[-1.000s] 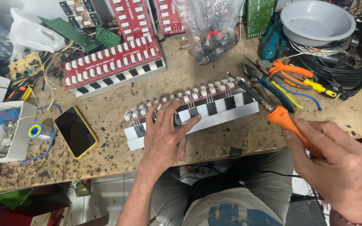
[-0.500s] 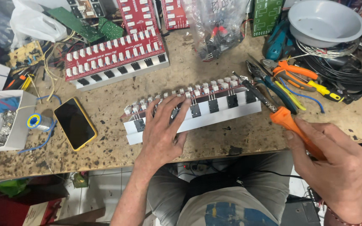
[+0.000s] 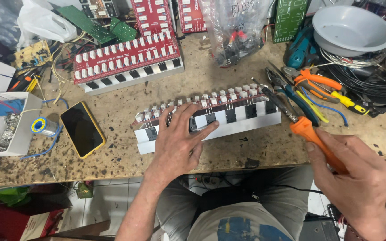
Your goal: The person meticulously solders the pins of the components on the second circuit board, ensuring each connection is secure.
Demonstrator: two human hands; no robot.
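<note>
Fingers of the left hand (image 3: pixel 179 143) spread flat over the near board (image 3: pixel 211 117), a long red circuit board fixed to a pale aluminium strip with black transistors along its front and small white blocks along its top; the palm presses on its left half, open and clasping nothing. That board lies slantwise at the middle of the speckled workbench (image 3: pixel 228 151), close to the front edge. Off to the right, the right hand (image 3: pixel 358 183) is closed round the orange handle of a screwdriver (image 3: pixel 316 142), whose metal shaft runs up and left toward the board's right end; whether the tip touches it I cannot tell. A second red board (image 3: pixel 128 62) of the same kind lies farther back on the left. A phone in a yellow case (image 3: pixel 82 129) rests face up to the left, near a solder spool (image 3: pixel 43 126) and a white box (image 3: pixel 5 120). Pliers and cutters with orange and blue grips (image 3: pixel 309 89) lie behind the screwdriver, below a grey bowl (image 3: pixel 351 29) sitting on coiled black cable.
</note>
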